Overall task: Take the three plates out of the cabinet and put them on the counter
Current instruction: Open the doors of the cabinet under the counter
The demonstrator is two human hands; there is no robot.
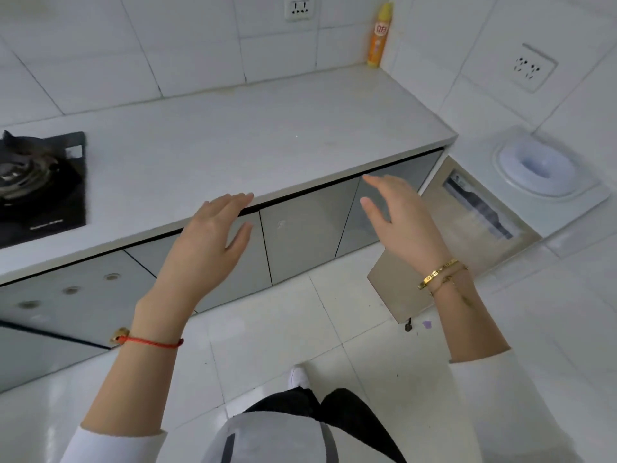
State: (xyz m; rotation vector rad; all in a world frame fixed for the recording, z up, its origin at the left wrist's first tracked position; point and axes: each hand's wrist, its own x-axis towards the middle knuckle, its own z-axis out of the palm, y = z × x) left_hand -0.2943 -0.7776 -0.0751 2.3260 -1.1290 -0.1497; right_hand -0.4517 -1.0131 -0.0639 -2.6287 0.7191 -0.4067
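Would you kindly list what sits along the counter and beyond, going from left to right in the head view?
Gas stove → left hand → orange spray can → right hand → white round fixture.

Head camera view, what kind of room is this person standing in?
Most likely a home kitchen: a gas stove set into a white counter, grey cabinet doors below it, and tiled walls with a socket.

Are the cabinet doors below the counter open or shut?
Shut: the grey cabinet doors sit flush under the counter edge.
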